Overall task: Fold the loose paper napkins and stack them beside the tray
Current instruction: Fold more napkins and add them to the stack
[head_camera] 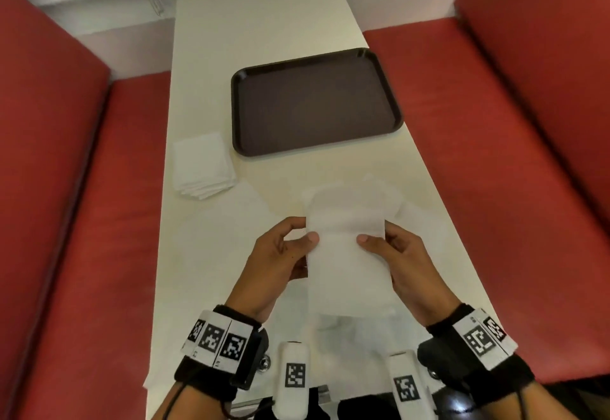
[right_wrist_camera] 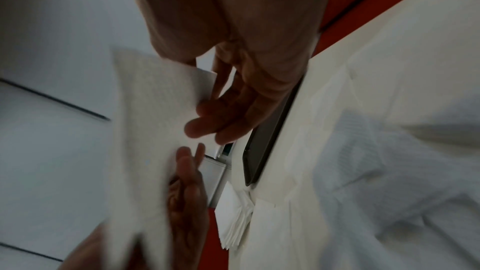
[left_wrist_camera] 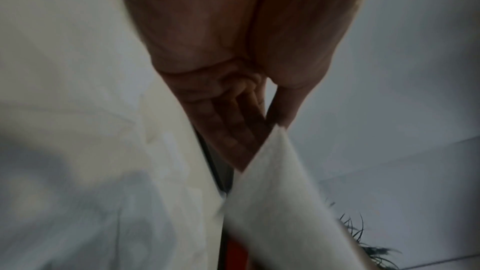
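Observation:
Both hands hold one white paper napkin (head_camera: 346,254) above the table's near end. My left hand (head_camera: 280,257) pinches its left edge with thumb on top; my right hand (head_camera: 396,254) pinches the right edge the same way. The napkin (left_wrist_camera: 280,202) hangs from the left fingers in the left wrist view, and the napkin (right_wrist_camera: 153,122) is blurred in the right wrist view. A stack of folded napkins (head_camera: 203,165) lies left of the dark brown tray (head_camera: 241,115). More loose napkins (head_camera: 373,195) lie spread on the table under and beyond the hands.
The long cream table (head_camera: 257,23) runs away from me between two red bench seats (head_camera: 82,221). The tray (right_wrist_camera: 262,151) shows edge-on in the right wrist view, with the folded stack (right_wrist_camera: 233,223) beside it.

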